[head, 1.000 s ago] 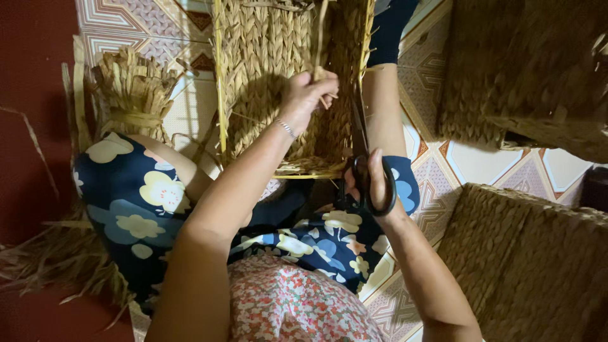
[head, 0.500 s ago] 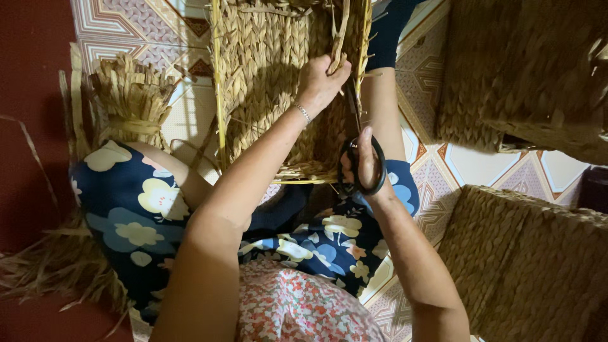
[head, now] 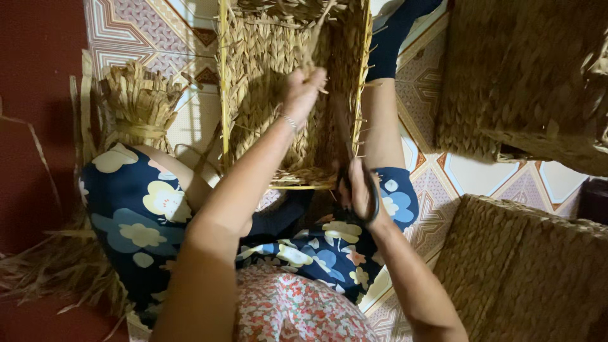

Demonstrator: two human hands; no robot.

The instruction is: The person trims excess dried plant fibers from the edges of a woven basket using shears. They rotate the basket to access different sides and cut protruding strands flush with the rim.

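Observation:
A rectangular woven straw basket [head: 253, 76] with a yellow frame lies on its side between my knees, its opening facing me. My left hand [head: 303, 94] reaches inside it and pinches a loose straw strand [head: 315, 38] that rises toward the upper rim. My right hand [head: 356, 190] is at the basket's near right corner, fingers through the black handles of a pair of scissors [head: 362, 183] whose blades point up into the basket. I wear dark trousers with pale flowers and a floral top.
A bundle of tied straw [head: 136, 107] stands to the left on the patterned tile floor [head: 133, 31]. Loose straw [head: 44, 272] lies at lower left. Finished woven baskets sit at upper right [head: 525, 82] and lower right [head: 532, 272].
My left hand has pulled the strand further up inside the basket. My right hand with the scissors has shifted up toward the basket's near edge.

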